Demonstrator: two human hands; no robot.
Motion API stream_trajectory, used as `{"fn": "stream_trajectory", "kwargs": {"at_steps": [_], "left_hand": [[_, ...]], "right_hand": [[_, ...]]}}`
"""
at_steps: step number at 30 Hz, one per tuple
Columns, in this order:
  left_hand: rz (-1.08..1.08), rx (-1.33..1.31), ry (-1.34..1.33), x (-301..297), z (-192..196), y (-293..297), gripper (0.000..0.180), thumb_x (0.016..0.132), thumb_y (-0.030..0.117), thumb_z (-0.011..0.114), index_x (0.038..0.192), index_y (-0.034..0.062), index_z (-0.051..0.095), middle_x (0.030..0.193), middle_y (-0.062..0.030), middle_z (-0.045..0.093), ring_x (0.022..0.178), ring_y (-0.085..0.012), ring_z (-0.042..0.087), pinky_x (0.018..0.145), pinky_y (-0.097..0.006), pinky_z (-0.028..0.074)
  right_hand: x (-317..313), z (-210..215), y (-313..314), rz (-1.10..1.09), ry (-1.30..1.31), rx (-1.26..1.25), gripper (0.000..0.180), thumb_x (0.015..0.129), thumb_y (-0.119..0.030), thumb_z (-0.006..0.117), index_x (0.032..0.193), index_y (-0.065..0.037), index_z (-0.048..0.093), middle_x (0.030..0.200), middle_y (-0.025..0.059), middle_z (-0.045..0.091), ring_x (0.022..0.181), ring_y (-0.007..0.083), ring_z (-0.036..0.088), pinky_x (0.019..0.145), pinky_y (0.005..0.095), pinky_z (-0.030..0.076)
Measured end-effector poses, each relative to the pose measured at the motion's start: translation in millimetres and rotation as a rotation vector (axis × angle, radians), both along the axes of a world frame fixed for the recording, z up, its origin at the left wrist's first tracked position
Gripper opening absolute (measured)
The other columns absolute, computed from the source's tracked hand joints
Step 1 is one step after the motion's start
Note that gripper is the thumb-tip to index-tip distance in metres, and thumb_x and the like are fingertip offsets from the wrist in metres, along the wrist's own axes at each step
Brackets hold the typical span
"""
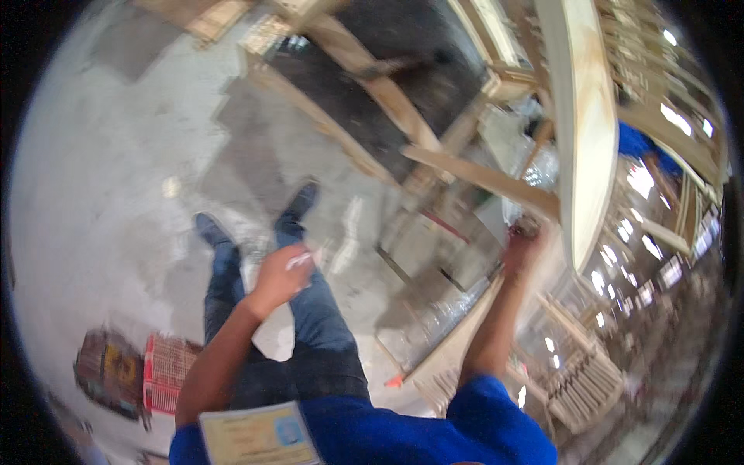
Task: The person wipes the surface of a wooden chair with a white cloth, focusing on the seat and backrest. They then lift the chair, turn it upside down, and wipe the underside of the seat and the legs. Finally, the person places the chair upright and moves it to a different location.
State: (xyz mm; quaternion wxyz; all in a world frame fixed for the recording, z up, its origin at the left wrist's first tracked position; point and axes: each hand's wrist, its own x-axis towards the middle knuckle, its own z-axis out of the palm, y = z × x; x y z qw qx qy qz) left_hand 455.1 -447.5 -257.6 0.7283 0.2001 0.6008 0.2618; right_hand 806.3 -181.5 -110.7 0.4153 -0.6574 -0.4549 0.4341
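Plainly, the left side is mostly pale floor (116, 201), with a dark brown bundle (108, 368) at the near left and a red slatted crate (169, 372) just beside it, on its right; next comes the left hand (280, 277), above the person's legs, its fingers curled with a small pale scrap (298, 261) showing at them; blur hides whether that scrap is gripped or only lies against the fingers, so how tightly the hand is closed cannot be told.

Farther right, a wooden frame (380, 85) stretches toward the far side; clear plastic wrap (438, 318) lies at its near side, and a flat plank (484, 178) slants toward the right hand (523, 249); that hand is narrow, apparently closed around a small brownish object (527, 225) whose kind is too blurred to name; it is near the plank's end and just left of a tall, curved pale board (585, 124); contact with either cannot be made out.

For good handling here, a light, even grip would seem best, knuckles clear of the board's edge; the free-standing left hand might serve better steadying the wood; loose wrap is best kept from under the wrist.

At the right, a slatted wooden piece (585, 391) lies near; another person's blue clothing (639, 141) shows farther off.
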Motion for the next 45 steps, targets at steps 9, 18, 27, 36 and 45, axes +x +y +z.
{"fn": "stream_trajectory", "kwargs": {"at_steps": [9, 18, 27, 36, 45], "left_hand": [[0.147, 1.091, 0.09, 150, 107, 298, 0.044, 0.087, 0.031, 0.071, 0.122, 0.0058, 0.067, 0.114, -0.0218, 0.069, 0.107, -0.0399, 0.066, 0.093, -0.044, 0.052], [0.185, 1.115, 0.059, 141, 120, 284, 0.042, 0.087, 0.025, 0.072, 0.123, 0.0035, 0.066, 0.12, -0.0222, 0.066, 0.113, -0.0407, 0.061, 0.098, -0.046, 0.048], [0.01, 0.872, 0.381, 129, 94, 234, 0.035, 0.097, 0.028, 0.062, 0.126, 0.0091, 0.066, 0.118, -0.0195, 0.069, 0.111, -0.0379, 0.065, 0.095, -0.043, 0.05], [0.085, 0.169, 0.537, -82, 65, 86, 0.032, 0.093, 0.025, 0.064, 0.123, 0.0141, 0.065, 0.096, -0.0128, 0.074, 0.088, -0.0314, 0.072, 0.081, -0.041, 0.054], [0.336, 0.073, 0.329, -216, 32, 188, 0.02, 0.1, 0.021, 0.063, 0.109, 0.0051, 0.068, 0.077, -0.0021, 0.065, 0.072, -0.0104, 0.061, 0.073, -0.028, 0.05]], "right_hand": [[80, 6, 55, 0.258, -0.39, 0.188, 0.073, 0.094, -0.05, 0.064, 0.151, -0.01, 0.041, 0.147, 0.0157, 0.05, 0.131, 0.0324, 0.052, 0.111, 0.0455, 0.043], [94, -63, -12, 0.178, 0.106, -0.086, 0.095, 0.088, -0.066, 0.06, 0.16, -0.015, 0.025, 0.162, 0.0203, 0.025, 0.15, 0.0373, 0.021, 0.112, 0.0641, 0.035], [76, -67, -73, 0.534, -0.593, -0.344, 0.033, 0.101, -0.018, 0.056, 0.13, -0.001, 0.055, 0.12, 0.0106, 0.063, 0.108, 0.0255, 0.06, 0.087, 0.0415, 0.055], [-91, -26, -128, 0.107, 0.383, -0.913, 0.034, 0.1, -0.028, 0.062, 0.122, -0.002, 0.059, 0.1, 0.0061, 0.067, 0.082, 0.0187, 0.062, 0.067, 0.033, 0.05], [-243, -26, 28, -0.174, 0.329, -0.544, 0.033, 0.095, -0.03, 0.064, 0.119, -0.008, 0.06, 0.107, 0.0043, 0.065, 0.091, 0.0186, 0.059, 0.078, 0.0357, 0.047]]}}
